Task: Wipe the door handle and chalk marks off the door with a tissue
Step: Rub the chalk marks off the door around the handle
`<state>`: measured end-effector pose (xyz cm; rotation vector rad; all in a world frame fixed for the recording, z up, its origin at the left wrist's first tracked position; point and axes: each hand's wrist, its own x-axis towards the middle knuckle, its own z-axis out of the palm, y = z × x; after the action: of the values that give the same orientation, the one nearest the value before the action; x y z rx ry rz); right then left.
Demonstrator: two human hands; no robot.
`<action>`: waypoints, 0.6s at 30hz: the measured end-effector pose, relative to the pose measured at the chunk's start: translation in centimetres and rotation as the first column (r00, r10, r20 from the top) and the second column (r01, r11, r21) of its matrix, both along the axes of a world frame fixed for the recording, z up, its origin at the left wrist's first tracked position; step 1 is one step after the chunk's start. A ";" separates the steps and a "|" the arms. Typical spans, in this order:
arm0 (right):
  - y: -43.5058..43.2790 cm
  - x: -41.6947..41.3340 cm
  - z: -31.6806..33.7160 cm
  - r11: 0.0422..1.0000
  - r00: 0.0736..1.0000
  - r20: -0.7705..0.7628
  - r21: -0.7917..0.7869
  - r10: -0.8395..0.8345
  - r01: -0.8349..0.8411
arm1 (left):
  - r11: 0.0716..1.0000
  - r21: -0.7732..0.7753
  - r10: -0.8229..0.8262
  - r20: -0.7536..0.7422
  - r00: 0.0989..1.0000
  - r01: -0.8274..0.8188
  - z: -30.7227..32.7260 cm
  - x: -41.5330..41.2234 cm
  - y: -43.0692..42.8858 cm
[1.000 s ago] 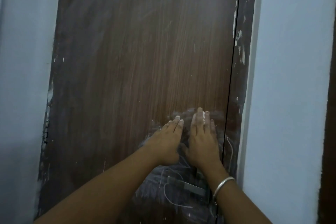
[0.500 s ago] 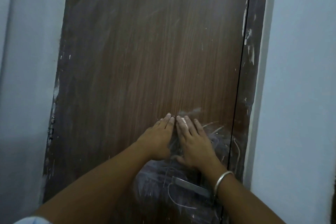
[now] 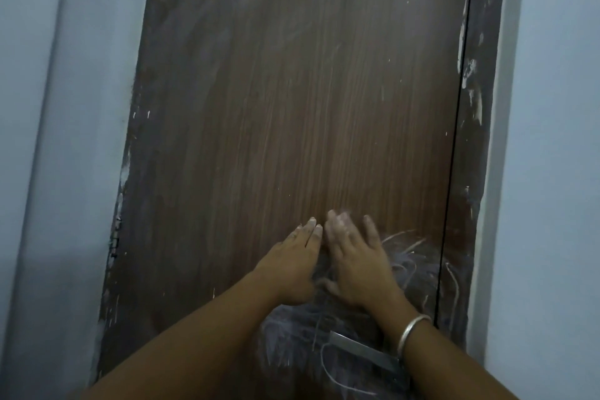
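The white chalk scribbles (image 3: pixel 412 256) sit low on the brown wood-grain door (image 3: pixel 292 107), above and around the flat silver metal door handle (image 3: pixel 363 351), with a grey smeary haze around them. The right hand (image 3: pixel 360 266) lies flat on the door, fingers straight and blurry. A pale patch (image 3: pixel 337 221) at its fingertips may be the tissue, can't tell. The left hand (image 3: pixel 292 266) is flat beside it, holding nothing. Risk imo: dry rubbing just spreads the dust wider, and a tissue under flat fingers could slip out.

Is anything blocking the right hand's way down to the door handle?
Nothing visible. The right hand lies flat on the door; only chalk marks lie between it and the door handle, one end of which its own forearm covers.
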<state>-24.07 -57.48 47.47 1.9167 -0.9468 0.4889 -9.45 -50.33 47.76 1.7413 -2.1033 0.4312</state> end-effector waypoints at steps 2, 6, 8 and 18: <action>0.2 -0.4 1.2 0.997 0.952 0.304 -0.057 -0.034 0.053 | 1.000 0.011 0.006 0.000 1.000 -0.006 -0.1 0.3 -0.1; 0.1 0.3 1.7 1.000 0.946 0.324 0.003 0.027 -0.030 | 0.999 0.042 0.023 -0.067 0.997 -0.020 0.0 0.6 0.0; -0.2 1.4 0.4 0.991 0.995 0.016 0.083 0.102 -0.103 | 0.998 0.057 0.034 -0.100 0.994 -0.028 0.1 0.8 0.1; -1.0 2.2 -0.5 0.980 0.987 0.160 -0.191 -0.024 0.054 | 0.987 0.156 0.029 -0.373 0.927 0.032 -1.4 1.2 0.0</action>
<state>-21.84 -58.44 46.97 1.6993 -0.9968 0.6917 -8.21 -50.38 46.35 1.7429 -1.9021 -0.0743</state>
